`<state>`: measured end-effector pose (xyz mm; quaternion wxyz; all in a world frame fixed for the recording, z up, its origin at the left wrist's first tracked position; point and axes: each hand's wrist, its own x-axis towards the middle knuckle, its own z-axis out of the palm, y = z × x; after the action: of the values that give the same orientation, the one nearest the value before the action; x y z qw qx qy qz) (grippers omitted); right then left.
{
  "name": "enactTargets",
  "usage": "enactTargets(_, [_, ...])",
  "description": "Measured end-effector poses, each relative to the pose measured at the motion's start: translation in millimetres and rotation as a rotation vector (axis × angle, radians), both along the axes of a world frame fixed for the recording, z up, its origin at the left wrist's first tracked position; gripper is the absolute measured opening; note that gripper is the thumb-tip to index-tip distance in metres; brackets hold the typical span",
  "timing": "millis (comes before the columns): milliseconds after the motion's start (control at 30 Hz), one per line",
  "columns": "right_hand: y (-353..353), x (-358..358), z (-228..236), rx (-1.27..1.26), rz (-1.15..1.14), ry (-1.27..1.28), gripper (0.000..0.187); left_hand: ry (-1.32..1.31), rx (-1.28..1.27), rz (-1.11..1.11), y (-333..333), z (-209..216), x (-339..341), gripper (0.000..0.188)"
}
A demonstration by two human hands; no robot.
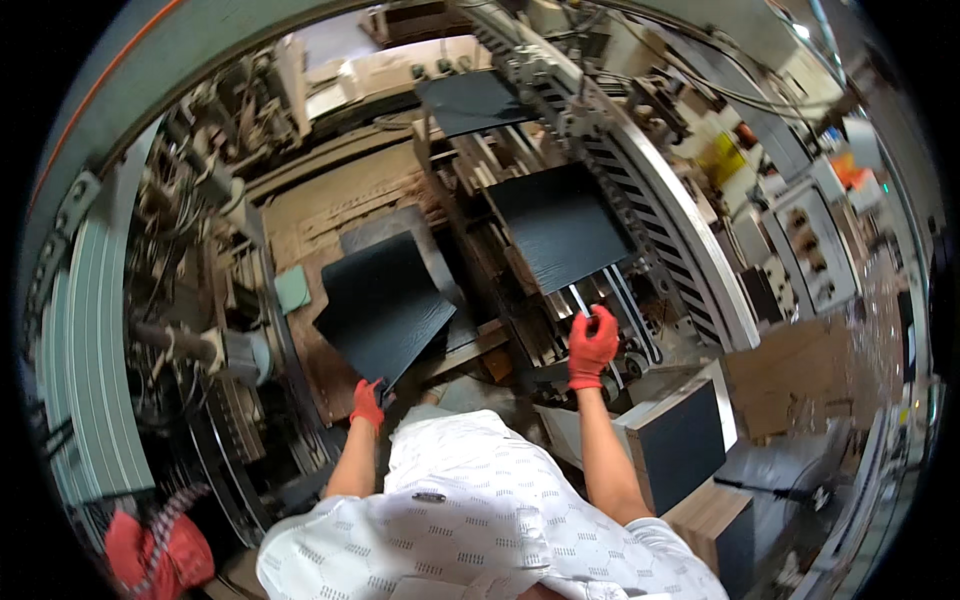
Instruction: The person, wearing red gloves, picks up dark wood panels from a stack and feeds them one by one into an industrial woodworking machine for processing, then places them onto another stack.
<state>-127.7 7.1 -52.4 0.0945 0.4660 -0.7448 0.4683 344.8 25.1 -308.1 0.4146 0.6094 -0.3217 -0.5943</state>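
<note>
Pinching the near corner of the dark sheet (385, 290), the left hand (368, 402) in its red glove is holding narrow, fingers gathered at the edge. The sheet is lying to the left, over a grey plate (378, 228) on the brown surface (325, 378); its outline is looking doubled, so I am not able to tell whether it is one sheet or two. The right hand (593, 348), also gloved in red, is curling its fingers just beside the near edge of a dark panel (560, 225) on the machine; a pale strip (580, 300) is pointing toward its fingertips, though whether they are gripping it I cannot tell.

Working well here is probably depending on sparing that corner: the left hand is bearing on a single point, so a broad sheet is likely to be twisting or sagging unless the plate is backing it. Supporting a second edge before lifting would be helping. On the right, keeping fingertips clear of the rails (638, 312) and the striped beam (645, 225) is seeming wise, as is checking that the panel is sitting squarely.
</note>
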Motion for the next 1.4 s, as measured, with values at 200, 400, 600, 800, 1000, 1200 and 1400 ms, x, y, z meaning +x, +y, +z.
enactTargets(200, [-41.4,19.7,-26.5,0.048,0.134,-0.777,0.020,-0.389,-0.208,-0.132,-40.4,25.0,-22.6,0.027])
enactTargets(400, [-99.3,28.0,-50.1,-0.192,0.142,-1.522,0.014,-0.516,-0.410,-0.330,-35.2,-41.4,37.2,0.043])
enactTargets(600, [-24.0,55.3,-23.0,-0.151,0.193,-1.643,0.018,-0.223,-0.242,-0.311,-32.8,5.9,17.1,0.038])
enactTargets(800, [4.0,58.1,-48.2,-0.343,0.184,-1.670,0.037,-0.063,-0.166,-0.167,-46.3,45.3,-5.1,0.043])
enactTargets(1000, [39.8,50.5,-21.7,-0.470,-0.028,-1.373,0.032,0.156,-0.046,0.200,-69.4,90.8,-38.7,0.043])
enactTargets(1200, [182.8,47.7,-9.9,0.001,-0.245,-0.512,0.033,0.033,-0.256,-0.205,-64.1,125.3,-51.3,0.039])
enactTargets(1400, [323.1,11.5,-4.7,0.006,-0.503,-0.436,0.040,-0.084,-0.429,-0.469,-69.1,196.5,-112.9,0.042])
